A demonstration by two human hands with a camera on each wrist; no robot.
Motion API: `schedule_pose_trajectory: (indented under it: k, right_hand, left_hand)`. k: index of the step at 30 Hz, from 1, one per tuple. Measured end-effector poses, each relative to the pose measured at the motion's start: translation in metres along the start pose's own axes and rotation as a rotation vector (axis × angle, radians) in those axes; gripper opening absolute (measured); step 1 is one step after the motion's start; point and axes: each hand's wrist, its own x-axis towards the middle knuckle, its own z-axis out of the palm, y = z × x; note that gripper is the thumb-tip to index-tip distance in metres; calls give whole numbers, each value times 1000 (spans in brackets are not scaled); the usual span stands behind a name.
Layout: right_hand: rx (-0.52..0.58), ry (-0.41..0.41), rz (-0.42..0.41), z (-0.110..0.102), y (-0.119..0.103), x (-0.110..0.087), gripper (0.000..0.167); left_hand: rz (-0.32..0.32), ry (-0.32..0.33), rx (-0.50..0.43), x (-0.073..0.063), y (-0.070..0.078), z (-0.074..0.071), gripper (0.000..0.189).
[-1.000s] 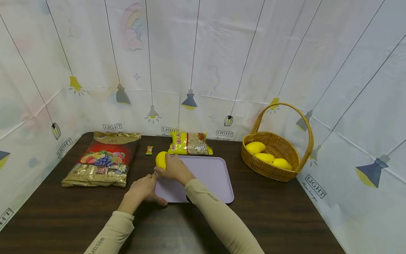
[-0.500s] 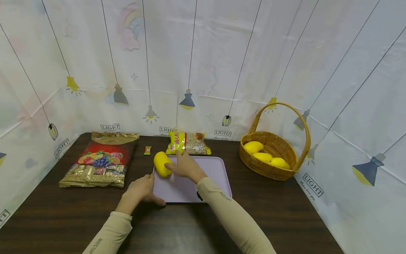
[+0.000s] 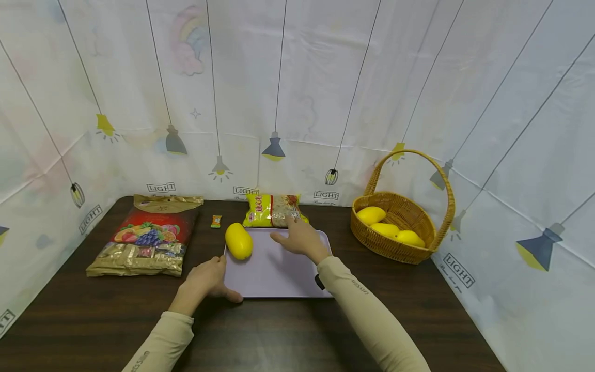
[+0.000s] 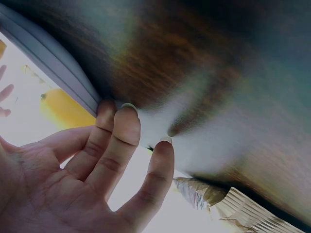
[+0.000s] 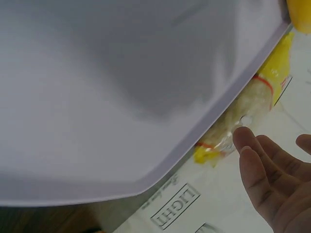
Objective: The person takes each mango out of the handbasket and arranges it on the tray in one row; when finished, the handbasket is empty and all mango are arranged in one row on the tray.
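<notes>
Touching the left side of the light purple tray (image 3: 274, 279), the left hand (image 3: 206, 279) has its fingers loose and spread. The right hand (image 3: 299, 240) is over the tray's back right part, fingers stretched out and holding nothing. One big yellow fruit (image 3: 239, 241) lies on the tray, in its back left corner. Just behind the tray is a yellow bag (image 3: 262, 211). On the bench (image 3: 279, 336), to the right, a brown basket (image 3: 383, 245) has three yellow fruits (image 3: 409, 238) in it.
</notes>
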Motion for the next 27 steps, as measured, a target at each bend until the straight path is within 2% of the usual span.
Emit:
schedule_pose_trajectory:
  k: [14, 27]
  right_hand:
    - [52, 68, 80, -19, 65, -8, 82]
    - [-19, 169, 122, -49, 129, -26, 78]
  left_hand:
    - [9, 15, -2, 0, 0, 1, 127]
    - [16, 30, 3, -2, 0, 1, 126]
